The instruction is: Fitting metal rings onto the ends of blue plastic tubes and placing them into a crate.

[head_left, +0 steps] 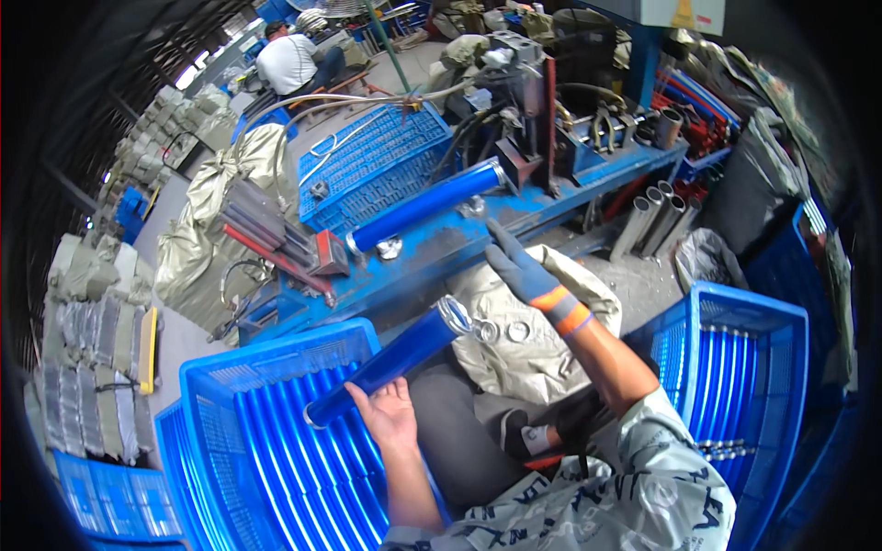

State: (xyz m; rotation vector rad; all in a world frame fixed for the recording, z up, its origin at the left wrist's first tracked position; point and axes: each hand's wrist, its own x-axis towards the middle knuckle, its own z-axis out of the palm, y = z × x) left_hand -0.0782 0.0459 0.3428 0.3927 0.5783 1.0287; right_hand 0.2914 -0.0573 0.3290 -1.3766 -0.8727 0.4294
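Observation:
My bare left hand holds a shiny blue metal tube near its lower end. The tube slants up to the right, above a crate, with a silvery ring at its upper end. My right hand, in a grey glove with an orange cuff, reaches toward the bench with its fingers stretched out and nothing seen in them. Another blue tube lies across the bench beyond it, resting on small metal supports. Loose metal rings sit on a pale sack below my right hand.
A blue crate packed with blue tubes stands at my left, another crate of tubes at my right. The blue workbench carries a clamping machine. Bare metal pipes stand beyond the right crate. A person sits far left.

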